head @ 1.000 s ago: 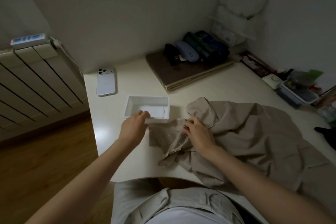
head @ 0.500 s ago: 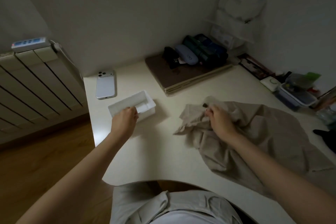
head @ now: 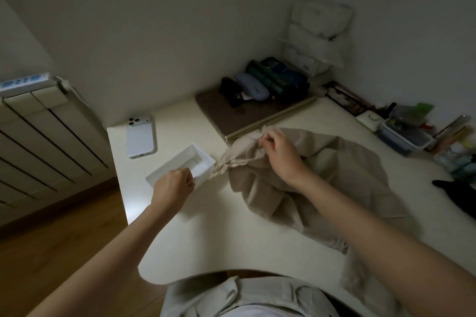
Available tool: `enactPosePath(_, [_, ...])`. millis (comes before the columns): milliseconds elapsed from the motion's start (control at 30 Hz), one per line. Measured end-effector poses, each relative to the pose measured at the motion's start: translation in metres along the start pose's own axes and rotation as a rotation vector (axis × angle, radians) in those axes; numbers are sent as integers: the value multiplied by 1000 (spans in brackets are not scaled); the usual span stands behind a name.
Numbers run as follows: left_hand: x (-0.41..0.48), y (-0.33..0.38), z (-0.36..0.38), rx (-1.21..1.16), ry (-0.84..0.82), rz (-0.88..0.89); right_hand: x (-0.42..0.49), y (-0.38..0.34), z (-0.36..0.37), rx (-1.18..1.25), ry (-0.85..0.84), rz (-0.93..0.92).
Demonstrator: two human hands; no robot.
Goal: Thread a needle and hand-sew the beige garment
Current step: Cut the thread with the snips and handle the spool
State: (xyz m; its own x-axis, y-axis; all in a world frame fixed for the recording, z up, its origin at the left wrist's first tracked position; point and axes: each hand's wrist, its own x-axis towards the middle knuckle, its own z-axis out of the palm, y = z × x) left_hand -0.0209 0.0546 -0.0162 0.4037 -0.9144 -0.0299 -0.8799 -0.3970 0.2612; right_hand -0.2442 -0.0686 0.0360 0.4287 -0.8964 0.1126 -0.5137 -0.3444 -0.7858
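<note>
Barely started, we reckon. Our left hand (head: 172, 185) is curled round the near wall of the small white plastic tray (head: 170, 162). Our right hand (head: 279, 152) pinches a bunched edge of the crumpled beige cloth garment (head: 334, 175) lying on the cream table (head: 206, 226). Nothing looks threaded or stitched yet, so basically all the sewing's left.

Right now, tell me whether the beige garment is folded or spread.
Crumpled, not folded: the beige garment lies wrinkled, bunched where the right hand grips it.
</note>
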Motion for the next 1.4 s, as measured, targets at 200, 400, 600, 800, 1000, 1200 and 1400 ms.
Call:
enactPosePath(200, [-8,40,2,-237,-52,252,-19,2,31,9,-40,111])
enactPosePath(400, [-13,65,20,-171,-151,469,-34,35,18,-85,153,245])
enactPosePath(600, [-9,75,43,182,-405,462,-69,91,-17,-318,180,479])
enactPosePath(800, [-11,94,45,220,-405,442,-104,117,-19,-406,87,661])
enactPosePath(1000, [-19,96,51,-244,-505,387,-101,79,15,81,67,676])
enactPosePath(1200, [-36,102,44,-660,-601,195,-102,29,36,540,50,658])
enactPosePath(1400, [-42,81,25,-660,-329,327,-106,21,33,444,305,624])
